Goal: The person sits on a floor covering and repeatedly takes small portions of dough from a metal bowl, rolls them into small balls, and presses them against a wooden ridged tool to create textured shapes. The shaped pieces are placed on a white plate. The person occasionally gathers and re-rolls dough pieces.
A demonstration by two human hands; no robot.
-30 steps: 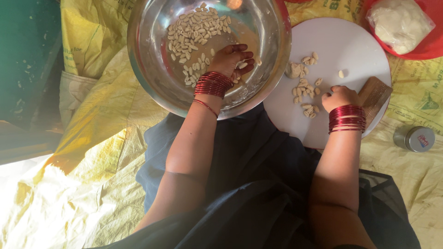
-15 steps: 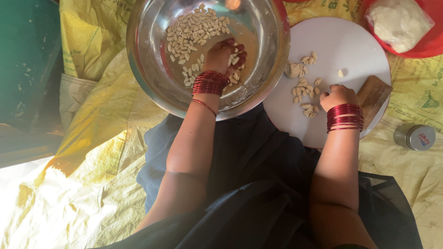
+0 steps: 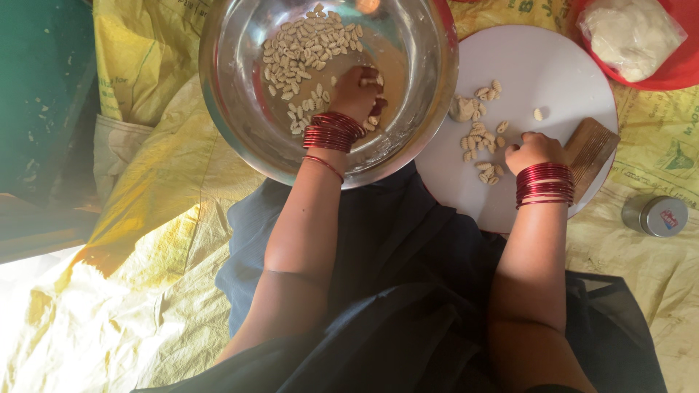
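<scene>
- Dough pieces (image 3: 306,54), small, pale and shell-shaped, lie heaped in the far half of a steel bowl (image 3: 233,124); a smaller cluster (image 3: 482,142) sits on a round white board (image 3: 553,65) just right of it.
- Left hand (image 3: 357,91) is deep in the bowl, fingers curled down among the pieces; whether they pinch any cannot be told.
- Right hand (image 3: 535,151) rests on the board in a loose fist beside the cluster, touching a ridged wooden block (image 3: 591,149) at the board's right edge.
- Risk, as I judge it: soft pieces may squash or stick together under the curled fingers; a push on the near wall could tip the bowl onto the lap.
- Bowl rim overlaps the board's left edge, so a lifted wrist may knock pieces off.
- Room: the board's upper half is bare; a red tub (image 3: 677,69) with a bagged lump and a small tin (image 3: 655,215) crowd the right.
</scene>
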